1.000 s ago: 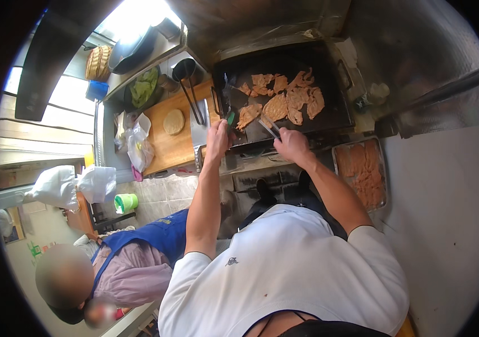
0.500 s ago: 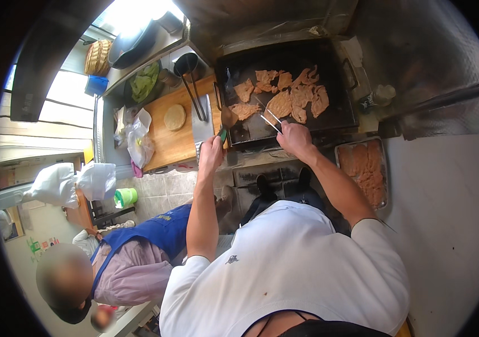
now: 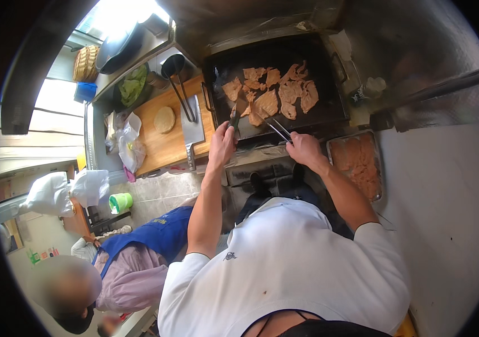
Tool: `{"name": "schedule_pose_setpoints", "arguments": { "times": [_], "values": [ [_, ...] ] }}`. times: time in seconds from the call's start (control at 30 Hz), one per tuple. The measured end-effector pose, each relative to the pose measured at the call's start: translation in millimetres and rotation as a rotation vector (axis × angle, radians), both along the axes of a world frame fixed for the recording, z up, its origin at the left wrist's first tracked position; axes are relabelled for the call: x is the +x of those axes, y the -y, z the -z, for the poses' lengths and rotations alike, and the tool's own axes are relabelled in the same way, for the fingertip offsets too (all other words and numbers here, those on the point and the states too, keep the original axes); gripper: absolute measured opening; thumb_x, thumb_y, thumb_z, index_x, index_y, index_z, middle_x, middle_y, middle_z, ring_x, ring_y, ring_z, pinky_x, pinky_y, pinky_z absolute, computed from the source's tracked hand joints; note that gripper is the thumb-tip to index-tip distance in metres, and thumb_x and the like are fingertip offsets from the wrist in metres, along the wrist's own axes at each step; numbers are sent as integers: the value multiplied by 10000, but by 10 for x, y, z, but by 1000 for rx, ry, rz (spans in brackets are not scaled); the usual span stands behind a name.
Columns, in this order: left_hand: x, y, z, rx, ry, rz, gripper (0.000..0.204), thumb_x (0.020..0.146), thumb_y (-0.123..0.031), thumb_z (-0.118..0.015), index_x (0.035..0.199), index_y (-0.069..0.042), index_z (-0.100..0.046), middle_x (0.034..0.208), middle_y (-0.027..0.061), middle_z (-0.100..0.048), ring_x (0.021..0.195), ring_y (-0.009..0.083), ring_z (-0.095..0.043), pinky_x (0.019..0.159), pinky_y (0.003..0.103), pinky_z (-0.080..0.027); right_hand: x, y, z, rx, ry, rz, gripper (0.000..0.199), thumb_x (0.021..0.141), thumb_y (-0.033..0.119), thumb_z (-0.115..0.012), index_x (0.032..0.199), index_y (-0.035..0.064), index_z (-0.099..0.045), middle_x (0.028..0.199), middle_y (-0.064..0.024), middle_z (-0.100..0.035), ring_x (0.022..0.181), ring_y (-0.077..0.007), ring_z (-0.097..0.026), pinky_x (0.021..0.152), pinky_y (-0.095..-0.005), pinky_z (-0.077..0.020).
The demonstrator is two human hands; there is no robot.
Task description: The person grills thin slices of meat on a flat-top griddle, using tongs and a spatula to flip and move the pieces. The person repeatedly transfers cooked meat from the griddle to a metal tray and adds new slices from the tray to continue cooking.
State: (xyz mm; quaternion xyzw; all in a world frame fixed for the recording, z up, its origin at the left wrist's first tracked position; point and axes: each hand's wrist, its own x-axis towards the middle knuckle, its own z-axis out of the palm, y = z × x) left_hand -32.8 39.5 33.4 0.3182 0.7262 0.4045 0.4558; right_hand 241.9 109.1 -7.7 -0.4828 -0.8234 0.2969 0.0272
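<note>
My left hand [image 3: 222, 143] is closed round the dark green handle of a spatula [image 3: 235, 119]. The spatula's blade reaches the left side of the meat, where a small piece partly covers it. Metal tongs [image 3: 280, 131] are gripped in my right hand [image 3: 304, 149], their tips apart just in front of a large piece of meat [image 3: 266, 103]. More flat, browned meat pieces [image 3: 290, 92] lie spread over the middle of a black griddle [image 3: 329, 106]. Both hands are at the griddle's front edge.
Left of the griddle, a wooden board [image 3: 152, 151] holds a cleaver [image 3: 192, 132], a round flatbread [image 3: 164, 120] and a long-handled strainer [image 3: 180, 92]. A tray of raw meat [image 3: 354, 163] stands at right. A co-worker in a blue apron [image 3: 161, 236] is close on my left.
My left hand has moved right and the spatula now reaches into the meat; the front-left piece has shifted toward the others. My right hand has drawn the tongs back slightly toward me.
</note>
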Motion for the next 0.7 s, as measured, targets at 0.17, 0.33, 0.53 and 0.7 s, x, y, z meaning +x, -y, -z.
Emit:
{"name": "schedule_pose_setpoints", "arguments": {
  "times": [0.17, 0.33, 0.53, 0.7],
  "values": [
    [14, -119, -426, 72, -880, 368, 378, 890, -196, -672, 1265, -193, -712, 893, 159, -634, 815, 350, -661, 726, 442, -529, 136, -357, -59, -69, -158, 189, 325, 918, 307, -608, 874, -14, -631, 813, -273, -669, 822, -466, -667, 722, -541, -508],
    [157, -572, -590, 17, -1049, 767, 395, 837, -210, -722, 1230, -177, -736, 955, 160, -681, 893, 354, -679, 744, 437, -535, -323, -891, 51, -347, -14, 14, 277, 872, 210, -590, 913, -52, -670, 799, -287, -669, 813, -442, -689, 710, -527, -528],
    [118, -652, -487, 2, -1056, 814, 383, 813, -185, -694, 1191, -154, -747, 907, 161, -722, 896, 342, -702, 753, 455, -543, 147, -766, -486, -203, 220, -160, 235, 846, 154, -593, 830, -55, -699, 836, -293, -687, 789, -448, -687, 705, -524, -543],
    [152, -579, -573, 33, -1019, 815, 380, 806, -179, -685, 1178, -138, -748, 929, 165, -730, 912, 342, -704, 760, 450, -549, -66, -574, -212, -6, 144, -83, 235, 881, 194, -617, 851, -10, -730, 794, -239, -710, 742, -418, -704, 694, -513, -568]
  ]
}}
